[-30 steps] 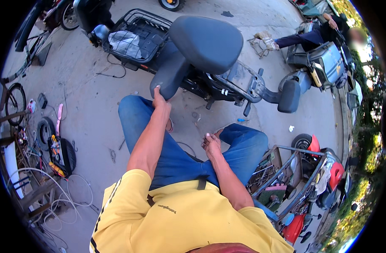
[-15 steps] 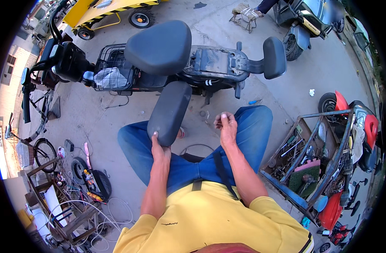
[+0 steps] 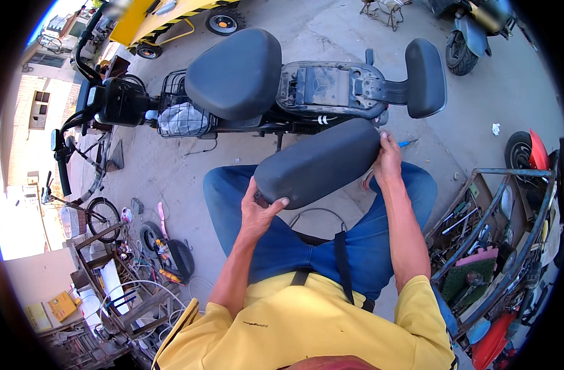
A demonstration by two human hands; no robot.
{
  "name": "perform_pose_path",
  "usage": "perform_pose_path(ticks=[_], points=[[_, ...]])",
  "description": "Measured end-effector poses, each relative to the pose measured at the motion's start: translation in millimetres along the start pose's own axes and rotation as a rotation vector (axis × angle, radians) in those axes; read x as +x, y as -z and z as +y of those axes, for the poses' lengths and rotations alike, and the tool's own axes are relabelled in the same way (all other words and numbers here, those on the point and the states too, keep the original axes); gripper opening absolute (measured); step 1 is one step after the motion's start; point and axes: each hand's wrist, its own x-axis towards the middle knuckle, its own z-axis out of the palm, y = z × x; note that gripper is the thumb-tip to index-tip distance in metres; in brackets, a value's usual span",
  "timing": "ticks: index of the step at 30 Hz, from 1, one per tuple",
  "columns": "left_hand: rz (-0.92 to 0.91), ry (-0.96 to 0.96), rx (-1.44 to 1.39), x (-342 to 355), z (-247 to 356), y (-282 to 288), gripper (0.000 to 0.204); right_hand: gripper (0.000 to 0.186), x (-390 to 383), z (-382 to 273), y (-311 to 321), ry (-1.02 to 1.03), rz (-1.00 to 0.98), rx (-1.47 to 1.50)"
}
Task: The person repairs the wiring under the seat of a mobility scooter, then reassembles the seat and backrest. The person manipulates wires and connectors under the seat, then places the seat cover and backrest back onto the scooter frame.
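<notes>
A long dark grey seat cushion [image 3: 319, 163] lies level between both my hands, in front of the scooter. At its left end my left hand [image 3: 261, 208] grips it, the thumb on top. My right hand [image 3: 388, 154] is closed round the opposite end, thumb on the upper edge. Just beyond stands a black electric scooter with a broad front seat [image 3: 235, 74] and a wire basket [image 3: 182, 120] holding a pale plastic bag. Behind that seat its dusty rear deck [image 3: 325, 86] is exposed, with a padded backrest [image 3: 425, 79] at the right end.
A blue metal-framed cart [image 3: 479, 231] full of tools stands at my right. On the left are a wooden rack [image 3: 131, 314] with scrap, a loose tyre [image 3: 151, 237] and a bicycle [image 3: 103, 219]. A yellow cart [image 3: 164, 24] stands beyond the scooter, and a blue-handled tool [image 3: 405, 143] lies on the ground.
The cushion has swung from upright to nearly crosswise and moved right. My right hand, free before, now holds its right end. The whole view has shifted slightly.
</notes>
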Motion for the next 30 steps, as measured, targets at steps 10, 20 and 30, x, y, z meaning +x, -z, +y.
perform_pose_path(ticks=[10, 20, 30], points=[[-0.103, -0.736, 0.859, 30.0, 23.8, -1.4, 0.059, 0.021, 3.7, -18.6, 17.3, -0.023, -0.29, 0.51], [-0.04, -0.818, 0.853, 50.5, 23.7, -21.3, 0.063, 0.022, 0.1, -34.2, 22.4, 0.024, -0.232, 0.562], [-0.079, -0.882, 0.839, 54.7, 25.7, -31.5, 0.062, 0.024, -11.2, -38.0, 42.0, 0.083, -0.236, 0.588]])
